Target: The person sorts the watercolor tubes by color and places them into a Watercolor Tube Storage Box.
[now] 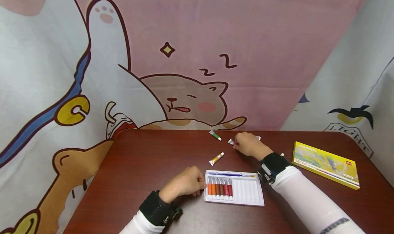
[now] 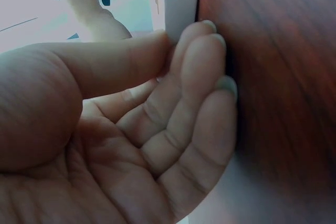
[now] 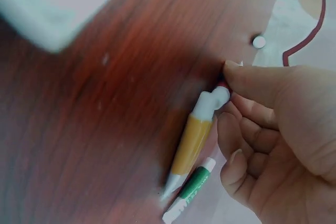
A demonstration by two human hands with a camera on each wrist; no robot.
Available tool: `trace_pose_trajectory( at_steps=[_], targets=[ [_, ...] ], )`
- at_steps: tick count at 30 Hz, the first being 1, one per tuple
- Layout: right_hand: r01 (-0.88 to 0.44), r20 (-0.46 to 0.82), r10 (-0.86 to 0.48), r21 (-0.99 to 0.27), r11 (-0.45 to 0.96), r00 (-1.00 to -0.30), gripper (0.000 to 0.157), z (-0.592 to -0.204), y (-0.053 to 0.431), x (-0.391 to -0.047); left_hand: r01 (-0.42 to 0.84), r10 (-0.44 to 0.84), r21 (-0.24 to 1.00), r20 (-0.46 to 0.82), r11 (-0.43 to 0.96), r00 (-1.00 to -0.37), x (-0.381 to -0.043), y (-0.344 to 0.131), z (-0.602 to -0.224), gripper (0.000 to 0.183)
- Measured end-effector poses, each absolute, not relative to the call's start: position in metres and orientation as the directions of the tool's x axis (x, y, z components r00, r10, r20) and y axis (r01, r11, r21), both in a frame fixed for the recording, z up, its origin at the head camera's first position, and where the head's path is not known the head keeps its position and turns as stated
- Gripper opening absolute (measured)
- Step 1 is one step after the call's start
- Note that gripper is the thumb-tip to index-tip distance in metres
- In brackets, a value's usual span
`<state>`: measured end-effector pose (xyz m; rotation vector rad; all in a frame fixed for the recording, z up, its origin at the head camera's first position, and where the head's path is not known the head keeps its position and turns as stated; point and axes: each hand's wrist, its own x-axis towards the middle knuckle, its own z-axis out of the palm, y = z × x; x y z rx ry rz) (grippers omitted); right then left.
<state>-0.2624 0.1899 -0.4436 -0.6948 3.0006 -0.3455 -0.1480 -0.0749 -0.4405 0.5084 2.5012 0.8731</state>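
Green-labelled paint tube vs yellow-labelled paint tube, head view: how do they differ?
The green-labelled paint tube points its cap lower right; the yellow-labelled paint tube points its cap upper right. Green lies farther from the white rectangular tray; yellow lies nearer. Both have white caps.

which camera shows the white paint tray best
The head view: the whole white tray shows, with brush and tubes. The left wrist view shows only an edge, the right wrist view a blurred corner.
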Motion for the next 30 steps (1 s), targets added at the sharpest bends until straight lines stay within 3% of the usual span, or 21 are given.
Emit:
trace_pose_trajectory(
  at_steps=[5, 15, 30],
  targets=[
    [-0.417, 0.047, -0.429, -0.353, 0.838, -0.902, 0.028, -0.442, 0.189, -0.253, 0.195, 0.473, 0.653, -0.281, 0.732, -0.835, -0.148, -0.075, -0.439, 0.027],
    [-0.273, 0.070, -0.288, -0.590, 0.760, -0.955, 0.016, -0.432, 0.192, -0.217, 0.204, 0.476, 0.652, -0.272, 0.731, -0.837, -0.146, -0.075, -0.439, 0.029],
    [-0.098, -0.035, -0.178, -0.723, 0.684, -0.983, 0.017, -0.423, 0.179, -0.139, 0.215, 0.494, 0.668, -0.260, 0.712, -0.830, -0.147, -0.075, -0.440, 0.029]
  ],
)
